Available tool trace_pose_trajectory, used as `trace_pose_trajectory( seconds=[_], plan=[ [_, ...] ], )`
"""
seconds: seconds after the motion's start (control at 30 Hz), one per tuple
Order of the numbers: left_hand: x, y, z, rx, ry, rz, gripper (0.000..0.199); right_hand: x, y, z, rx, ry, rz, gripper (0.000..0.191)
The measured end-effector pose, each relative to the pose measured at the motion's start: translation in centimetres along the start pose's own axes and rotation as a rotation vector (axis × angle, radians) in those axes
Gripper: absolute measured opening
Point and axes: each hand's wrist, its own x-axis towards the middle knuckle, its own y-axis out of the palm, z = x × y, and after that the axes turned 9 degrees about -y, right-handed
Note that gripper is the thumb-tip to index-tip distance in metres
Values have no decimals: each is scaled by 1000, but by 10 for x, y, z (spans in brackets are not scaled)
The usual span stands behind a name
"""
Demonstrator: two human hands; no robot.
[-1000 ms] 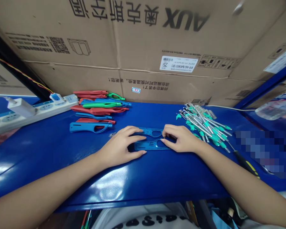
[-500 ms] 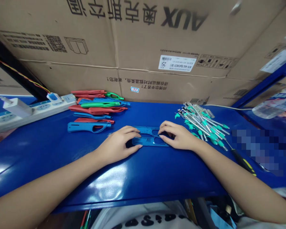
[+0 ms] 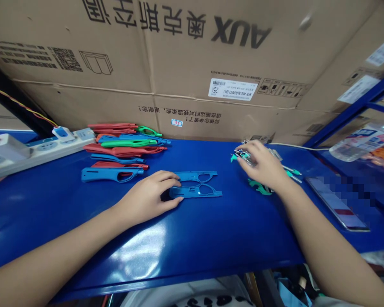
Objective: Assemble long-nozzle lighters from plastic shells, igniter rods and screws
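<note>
Two blue plastic lighter casing halves lie side by side on the blue table, hollow faces up. My left hand (image 3: 155, 192) grips the left end of the nearer casing half (image 3: 200, 191), thumb and fingers on either side. Its fingers also touch the farther casing half (image 3: 192, 175). Over at the right, my right hand (image 3: 264, 164) reaches across a pile of metal lighter tubes with green parts (image 3: 259, 187). Its thumb and fingers are apart around some tube ends, and the hand covers much of the pile.
Several red, blue and green lighter casings (image 3: 124, 150) are stacked at the left. A white power strip (image 3: 48, 149) sits beyond them. Cardboard (image 3: 179, 59) stands behind the table (image 3: 211, 238). A phone (image 3: 336, 204) and a plastic bottle (image 3: 358, 143) are at the right.
My right hand has let go of the blue casing halves and moved right to the metal tubes. My left hand stays at the casings. The view has shifted slightly.
</note>
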Motion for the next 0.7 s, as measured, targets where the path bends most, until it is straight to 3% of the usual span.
trace_pose_trajectory(
  seconds=[0.17, 0.27, 0.57, 0.7],
  plan=[
    [0, -1, -1, 23, 4, -8, 30, 0, -14, -22, -222, 507, 49, 32],
    [-1, -1, -3, 30, 11, 6, 29, -1, -16, -25, -273, 651, 157, 30],
    [-2, 3, 0, 26, 19, 31, 27, -3, -14, -29, -278, 673, 223, 17],
    [-2, 3, 1, 12, 12, 37, 27, -3, -13, -30, -263, 667, 185, 14]
  ],
)
